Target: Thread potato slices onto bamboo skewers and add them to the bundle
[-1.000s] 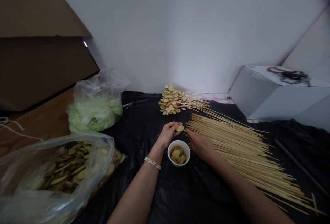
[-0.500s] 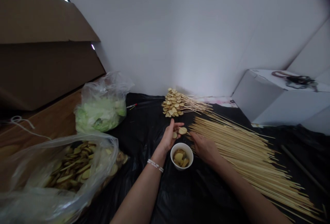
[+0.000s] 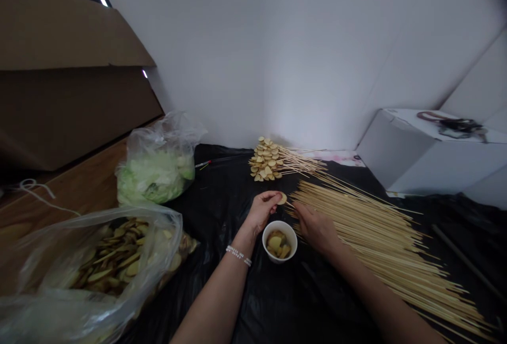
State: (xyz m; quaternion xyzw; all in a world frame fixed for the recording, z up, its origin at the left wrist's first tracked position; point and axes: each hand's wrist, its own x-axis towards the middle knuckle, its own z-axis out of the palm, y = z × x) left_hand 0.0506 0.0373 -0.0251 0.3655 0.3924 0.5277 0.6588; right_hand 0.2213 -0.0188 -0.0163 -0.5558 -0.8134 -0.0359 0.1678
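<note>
My left hand (image 3: 261,209) pinches a pale potato slice (image 3: 282,199) just beyond a small white cup (image 3: 279,241) that holds more slices. My right hand (image 3: 315,225) is closed on a thin bamboo skewer, its tip pointing at the held slice. That hand rests at the near end of a wide spread of loose bamboo skewers (image 3: 380,238) on the black plastic sheet (image 3: 277,302). Farther back lies a pile of finished skewers (image 3: 269,164) loaded with potato slices.
A clear bag of potato slices (image 3: 106,259) sits at the near left, with a bag of green leaves (image 3: 156,172) behind it. Cardboard boxes (image 3: 67,91) stand on the left, a white box (image 3: 428,154) on the right. A dark rod (image 3: 463,259) lies at the far right.
My left hand has closed from an open palm with slices into a pinch on one slice. My right hand has moved slightly toward it with the skewer.
</note>
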